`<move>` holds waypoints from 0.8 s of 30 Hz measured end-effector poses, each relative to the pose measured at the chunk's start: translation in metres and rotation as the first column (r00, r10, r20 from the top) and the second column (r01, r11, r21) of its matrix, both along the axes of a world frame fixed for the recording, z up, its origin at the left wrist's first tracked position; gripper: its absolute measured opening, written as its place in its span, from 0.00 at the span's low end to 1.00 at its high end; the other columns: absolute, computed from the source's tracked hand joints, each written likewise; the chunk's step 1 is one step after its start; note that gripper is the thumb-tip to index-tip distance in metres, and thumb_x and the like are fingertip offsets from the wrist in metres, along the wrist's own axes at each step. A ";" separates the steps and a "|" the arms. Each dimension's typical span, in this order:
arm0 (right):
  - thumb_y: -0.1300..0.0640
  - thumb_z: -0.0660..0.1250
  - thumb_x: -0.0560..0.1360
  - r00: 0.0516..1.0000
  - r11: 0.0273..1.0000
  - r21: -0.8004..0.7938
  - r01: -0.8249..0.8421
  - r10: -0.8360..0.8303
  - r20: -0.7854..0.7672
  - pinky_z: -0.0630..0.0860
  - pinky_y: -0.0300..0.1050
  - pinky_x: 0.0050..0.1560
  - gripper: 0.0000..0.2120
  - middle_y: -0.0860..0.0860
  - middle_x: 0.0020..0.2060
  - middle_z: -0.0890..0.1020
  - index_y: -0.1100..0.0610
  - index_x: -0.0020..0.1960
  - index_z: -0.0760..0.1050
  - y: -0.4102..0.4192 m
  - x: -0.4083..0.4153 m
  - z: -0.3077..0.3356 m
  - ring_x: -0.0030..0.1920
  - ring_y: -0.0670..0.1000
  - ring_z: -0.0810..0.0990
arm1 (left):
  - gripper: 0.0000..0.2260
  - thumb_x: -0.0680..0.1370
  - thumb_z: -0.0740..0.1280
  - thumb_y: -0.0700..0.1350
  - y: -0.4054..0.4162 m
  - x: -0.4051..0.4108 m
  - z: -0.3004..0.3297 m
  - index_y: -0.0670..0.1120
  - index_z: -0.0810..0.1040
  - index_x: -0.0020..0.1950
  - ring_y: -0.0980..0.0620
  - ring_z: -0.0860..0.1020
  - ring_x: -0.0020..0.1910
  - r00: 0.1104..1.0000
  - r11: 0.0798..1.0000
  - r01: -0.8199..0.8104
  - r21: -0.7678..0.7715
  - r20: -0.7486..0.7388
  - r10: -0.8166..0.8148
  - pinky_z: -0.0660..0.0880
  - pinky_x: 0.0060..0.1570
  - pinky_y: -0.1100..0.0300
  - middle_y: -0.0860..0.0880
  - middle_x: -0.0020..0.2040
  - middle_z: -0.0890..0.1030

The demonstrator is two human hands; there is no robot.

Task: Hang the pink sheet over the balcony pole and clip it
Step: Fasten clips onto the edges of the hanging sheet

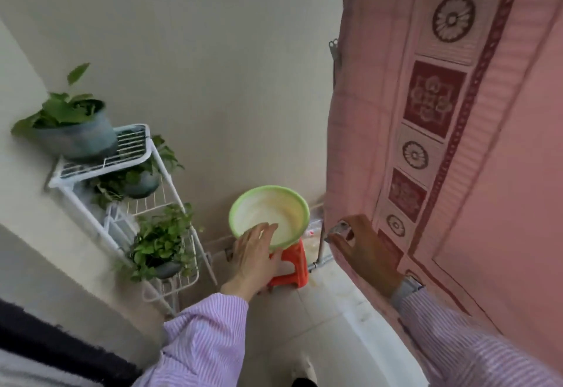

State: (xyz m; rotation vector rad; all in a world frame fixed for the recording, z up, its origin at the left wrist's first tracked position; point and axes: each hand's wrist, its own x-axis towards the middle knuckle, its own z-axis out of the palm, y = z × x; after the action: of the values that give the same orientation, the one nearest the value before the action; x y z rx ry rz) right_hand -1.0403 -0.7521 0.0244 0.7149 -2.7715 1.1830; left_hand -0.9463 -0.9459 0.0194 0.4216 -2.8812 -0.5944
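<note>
Pink sheet (475,149): already draped from above, pole itself out of view; hanging along right side, lower edge near floor (320,319).
Clip (334,48): fixed at sheet's left edge, high up, presumably against slipping.
Right hand (367,254): fingers pinching a second, metal clip (339,229) at sheet's lower left edge, apparently ready for fastening.
Left hand (254,252): fingers straight and slightly spread, holding nothing, reaching toward basin.
Green basin (269,214): on orange stool (291,268), placed within reach; contents indistinct.
Plant rack (122,191): in wall corner, well apart.
</note>
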 end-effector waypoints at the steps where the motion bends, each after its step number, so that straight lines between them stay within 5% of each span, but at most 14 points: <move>1: 0.51 0.69 0.71 1.000 1.000 0.008 0.000 -0.001 0.030 0.71 0.43 0.46 0.15 0.52 0.49 0.75 0.58 0.54 0.73 -0.014 -0.028 -0.003 0.45 0.50 0.75 | 0.21 0.77 0.59 0.49 -0.015 -0.027 -0.001 0.51 0.61 0.70 0.49 0.61 0.69 1.000 1.000 0.003 0.004 0.006 -0.003 0.56 0.67 0.55 0.50 0.71 0.64; 8: 0.54 0.66 0.73 0.997 0.996 0.090 0.025 -0.032 0.077 0.67 0.42 0.54 0.15 0.54 0.54 0.75 0.58 0.58 0.71 -0.087 -0.172 -0.009 0.56 0.53 0.72 | 0.14 0.77 0.62 0.43 -0.091 -0.169 0.004 0.48 0.73 0.62 0.51 0.71 0.62 0.991 0.973 0.003 0.229 -0.129 0.027 0.60 0.61 0.63 0.51 0.62 0.75; 14: 0.57 0.64 0.74 0.979 0.987 0.078 0.139 -0.149 0.137 0.69 0.44 0.48 0.11 0.52 0.47 0.75 0.56 0.55 0.69 -0.112 -0.248 -0.015 0.49 0.53 0.74 | 0.11 0.77 0.62 0.42 -0.122 -0.298 -0.025 0.47 0.75 0.59 0.52 0.75 0.57 0.990 0.903 0.114 0.415 -0.128 -0.066 0.64 0.56 0.68 0.51 0.57 0.78; 17: 0.59 0.63 0.74 0.939 0.964 0.066 0.259 -0.268 0.217 0.69 0.42 0.43 0.15 0.49 0.46 0.75 0.54 0.59 0.66 -0.123 -0.281 -0.015 0.44 0.50 0.76 | 0.10 0.76 0.63 0.40 -0.124 -0.368 -0.032 0.43 0.77 0.57 0.52 0.77 0.52 0.968 0.826 0.245 0.507 -0.182 -0.175 0.66 0.51 0.71 0.48 0.54 0.80; 21: 0.65 0.61 0.73 0.866 0.893 0.040 0.448 -0.445 0.230 0.65 0.37 0.39 0.12 0.47 0.40 0.71 0.54 0.53 0.66 -0.148 -0.321 -0.017 0.37 0.42 0.72 | 0.10 0.76 0.65 0.41 -0.120 -0.452 -0.031 0.41 0.76 0.56 0.48 0.78 0.50 0.911 0.693 0.411 0.592 -0.237 -0.338 0.73 0.51 0.58 0.50 0.50 0.78; 24: 0.69 0.61 0.71 0.808 0.835 0.036 0.549 -0.542 0.231 0.65 0.28 0.36 0.11 0.50 0.40 0.72 0.55 0.48 0.67 -0.163 -0.345 -0.017 0.37 0.43 0.70 | 0.22 0.73 0.64 0.52 -0.109 -0.499 -0.039 0.42 0.71 0.63 0.51 0.75 0.54 0.837 0.571 0.496 0.654 -0.186 -0.515 0.71 0.54 0.58 0.48 0.55 0.77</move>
State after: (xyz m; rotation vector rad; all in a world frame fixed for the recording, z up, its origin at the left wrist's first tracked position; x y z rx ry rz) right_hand -1.3856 -0.9155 0.0077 -0.2535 -2.8147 1.2274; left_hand -1.4457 -1.0549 -0.0200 -0.3782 -2.6684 -1.7847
